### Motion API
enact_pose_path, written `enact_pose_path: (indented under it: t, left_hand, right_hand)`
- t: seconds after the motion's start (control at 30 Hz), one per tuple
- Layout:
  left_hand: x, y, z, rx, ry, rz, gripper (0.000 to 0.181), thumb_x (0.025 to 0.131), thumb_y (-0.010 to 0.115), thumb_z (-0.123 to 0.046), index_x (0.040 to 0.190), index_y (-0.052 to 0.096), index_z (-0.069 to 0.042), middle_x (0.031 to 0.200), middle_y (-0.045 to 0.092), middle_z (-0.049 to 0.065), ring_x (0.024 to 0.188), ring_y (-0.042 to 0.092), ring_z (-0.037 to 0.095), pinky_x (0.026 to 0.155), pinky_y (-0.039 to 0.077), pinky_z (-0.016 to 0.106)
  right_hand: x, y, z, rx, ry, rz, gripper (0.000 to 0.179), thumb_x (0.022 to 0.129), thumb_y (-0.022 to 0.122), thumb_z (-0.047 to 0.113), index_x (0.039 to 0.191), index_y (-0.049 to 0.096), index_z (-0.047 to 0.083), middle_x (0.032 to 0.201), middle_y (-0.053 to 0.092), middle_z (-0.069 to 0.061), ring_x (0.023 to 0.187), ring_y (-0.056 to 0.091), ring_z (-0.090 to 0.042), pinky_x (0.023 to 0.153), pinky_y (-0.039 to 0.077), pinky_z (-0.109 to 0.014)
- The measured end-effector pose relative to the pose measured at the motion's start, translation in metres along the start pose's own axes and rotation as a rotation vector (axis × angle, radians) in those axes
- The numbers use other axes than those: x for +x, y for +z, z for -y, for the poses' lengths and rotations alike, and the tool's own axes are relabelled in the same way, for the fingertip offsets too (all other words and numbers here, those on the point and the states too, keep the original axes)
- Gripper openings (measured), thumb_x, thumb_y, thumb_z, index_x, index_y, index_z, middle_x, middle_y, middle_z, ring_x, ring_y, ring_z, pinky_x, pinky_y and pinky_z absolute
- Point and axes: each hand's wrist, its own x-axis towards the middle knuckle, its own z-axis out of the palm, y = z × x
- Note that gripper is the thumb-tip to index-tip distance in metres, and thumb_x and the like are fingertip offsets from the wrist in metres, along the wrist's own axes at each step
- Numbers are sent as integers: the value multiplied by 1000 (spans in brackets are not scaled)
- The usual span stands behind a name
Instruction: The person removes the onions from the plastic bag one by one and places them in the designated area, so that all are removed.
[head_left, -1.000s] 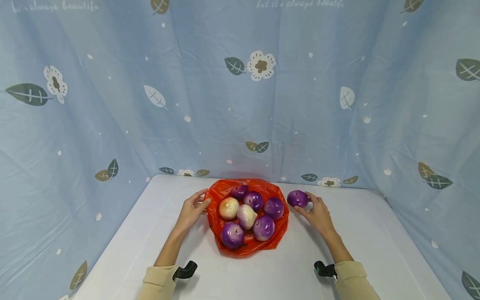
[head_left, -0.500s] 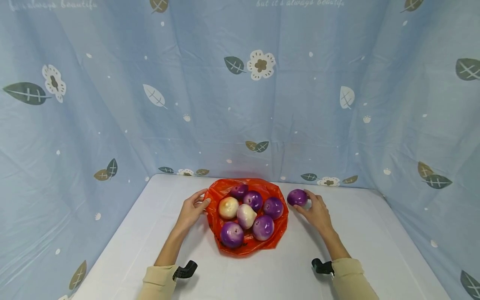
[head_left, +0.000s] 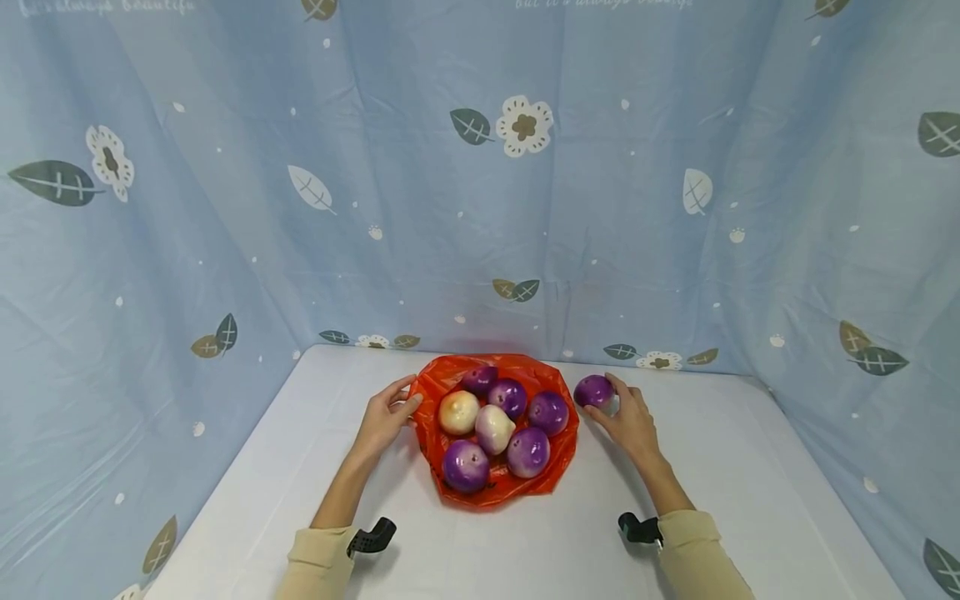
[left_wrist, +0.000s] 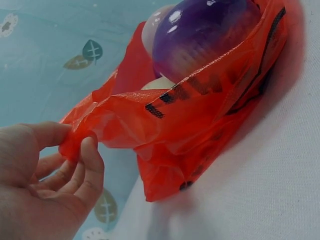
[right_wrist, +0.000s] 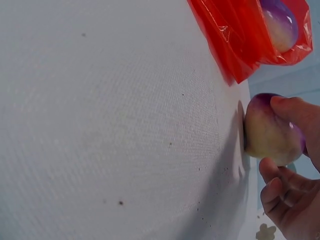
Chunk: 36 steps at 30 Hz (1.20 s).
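A red plastic bag [head_left: 491,500] lies spread wide at its mouth, holding several glossy purple-and-white onions [head_left: 528,452]. On its left side my left hand [head_left: 381,423] pinches the rim between thumb and fingers; the left wrist view shows the thin red film [left_wrist: 125,120] pulled toward the fingertips. To the right of the bag, my right hand [head_left: 632,423] holds one more purple onion [head_left: 594,391], thumb on one side and fingers on the other. In the right wrist view this onion [right_wrist: 267,131] shows a pale underside, apart from the bag; I cannot tell whether it touches the table.
White cloth covers the table [head_left: 487,558]. Behind and to both sides hangs a blue curtain [head_left: 420,208] with leaf and flower prints, meeting the table's far edge just past the bag. A black camera mount [head_left: 372,536] sits at each wrist.
My right hand and forearm have shifted slightly left, with the onion still held. The left hand keeps its hold on the bag's rim. The head view has tilted a little.
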Motion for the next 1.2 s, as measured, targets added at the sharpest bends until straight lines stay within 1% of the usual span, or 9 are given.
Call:
enact_pose_path:
  t: [0.23,0.47,0.6,0.77,0.87,0.97,1.03,1.13,1.2]
  left_hand:
    - [1,1,1,2,1,0,49,95,66,-22,141,52,-10,105,62,21,71,66,10,74,62,46]
    - [3,3,0,-1,3,-3,48,95,65,-20,140,52,-9,106,63,22,71,66,9,75,61,50]
    - [3,3,1,-4,-6,2,48,96,65,-22,141,52,-12,109,63,24,70,66,9,75,61,48]
    - [4,3,2,-18,-23,16,49,96,64,-22,142,51,-12,113,62,24,69,65,9,73,62,45]
    - [6,3,2,-27,-27,20,50,96,63,-21,143,49,-12,115,62,25,69,65,10,74,62,46]
    - [6,4,2,-26,-32,15,49,96,63,-21,143,50,-13,114,62,24,70,65,9,75,62,46]
    - [6,4,2,-22,-30,8,48,96,64,-22,142,51,-13,112,62,23,70,66,9,74,62,45]
    - [5,4,3,-17,-14,-1,47,96,64,-22,141,52,-13,109,62,23,70,66,8,70,63,38]
    - [4,4,3,-20,-3,-7,47,96,65,-22,140,53,-12,107,62,23,70,66,8,67,63,33]
  right_hand:
    - [-3,-3,1,-16,22,13,83,86,73,43,151,33,11,139,42,-31,121,50,-50,95,45,-72]
    - [-6,-9,4,-11,26,-14,80,85,74,41,150,35,13,139,40,-31,117,52,-51,94,46,-72]
    - [-7,-12,9,1,20,-36,79,84,76,38,148,37,15,139,41,-30,104,57,-44,90,49,-68]
    - [-11,-15,16,3,-29,-80,76,83,78,36,146,42,14,135,45,-29,82,58,-33,80,54,-61]
    - [-13,-16,20,3,-59,-94,74,82,79,36,144,44,15,135,46,-28,78,58,-29,76,56,-56]
    - [-16,-16,24,9,-76,-84,72,83,78,36,144,44,15,136,46,-26,81,59,-29,78,57,-55]
    - [-19,-16,28,24,-83,-76,71,84,77,36,144,45,16,136,46,-25,90,60,-33,82,57,-58]
    - [-25,-16,34,46,-112,-75,67,84,77,34,142,48,17,134,48,-23,104,60,-39,88,56,-61]
    - [-28,-15,38,61,-152,-80,64,84,78,32,140,50,16,131,51,-22,109,60,-41,87,56,-60]
